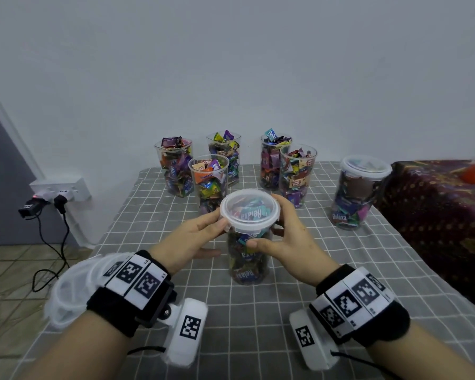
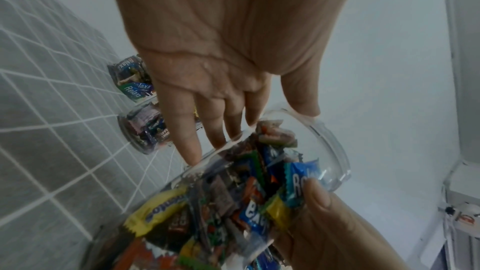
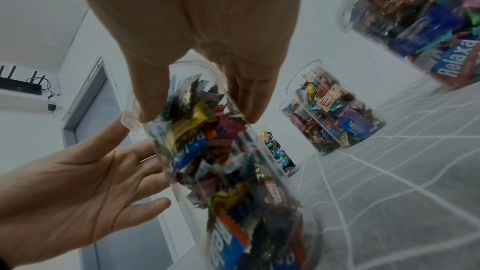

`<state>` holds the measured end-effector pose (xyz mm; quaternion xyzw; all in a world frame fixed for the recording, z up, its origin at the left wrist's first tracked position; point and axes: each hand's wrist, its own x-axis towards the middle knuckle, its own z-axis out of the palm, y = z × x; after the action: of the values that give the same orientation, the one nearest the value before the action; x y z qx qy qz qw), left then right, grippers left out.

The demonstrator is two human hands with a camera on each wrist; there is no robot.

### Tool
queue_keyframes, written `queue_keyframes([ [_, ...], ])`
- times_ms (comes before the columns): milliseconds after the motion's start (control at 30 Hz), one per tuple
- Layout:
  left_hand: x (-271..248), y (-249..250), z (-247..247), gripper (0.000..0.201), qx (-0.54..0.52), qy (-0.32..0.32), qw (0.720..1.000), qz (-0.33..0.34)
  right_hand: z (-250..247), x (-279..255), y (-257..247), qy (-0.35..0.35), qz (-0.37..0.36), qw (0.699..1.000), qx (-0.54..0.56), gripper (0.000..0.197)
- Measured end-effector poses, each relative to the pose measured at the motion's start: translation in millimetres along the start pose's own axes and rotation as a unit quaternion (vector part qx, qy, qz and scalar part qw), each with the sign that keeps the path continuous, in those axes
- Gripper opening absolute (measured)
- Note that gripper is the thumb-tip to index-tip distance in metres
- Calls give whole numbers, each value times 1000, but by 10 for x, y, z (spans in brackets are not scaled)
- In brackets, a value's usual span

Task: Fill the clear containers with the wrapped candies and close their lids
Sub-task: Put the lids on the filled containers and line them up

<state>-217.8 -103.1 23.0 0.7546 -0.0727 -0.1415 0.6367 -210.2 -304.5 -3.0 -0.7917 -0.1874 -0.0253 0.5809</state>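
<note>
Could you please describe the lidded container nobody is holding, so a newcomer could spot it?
On the grey checked tablecloth, look to the right edge, beside the dark patterned cloth. The container stands alone there, upright. Unlike the five open ones at the back, it has a lid on.

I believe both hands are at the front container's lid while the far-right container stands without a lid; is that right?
Not quite: the head view shows the far-right container with its white lid on. The left hand and right hand are indeed at the lid of the front container.
</note>
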Motion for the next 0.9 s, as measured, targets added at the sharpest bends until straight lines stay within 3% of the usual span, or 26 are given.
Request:
queue_keyframes([
  [400, -8, -31, 52, 26, -1, 17, 1000, 21, 3, 28, -23, -15, 17, 999, -34, 84],
  [900, 63, -100, 208, 33, -17, 49, 998, 33, -66, -44, -35, 17, 18, 992, -121, 90],
])
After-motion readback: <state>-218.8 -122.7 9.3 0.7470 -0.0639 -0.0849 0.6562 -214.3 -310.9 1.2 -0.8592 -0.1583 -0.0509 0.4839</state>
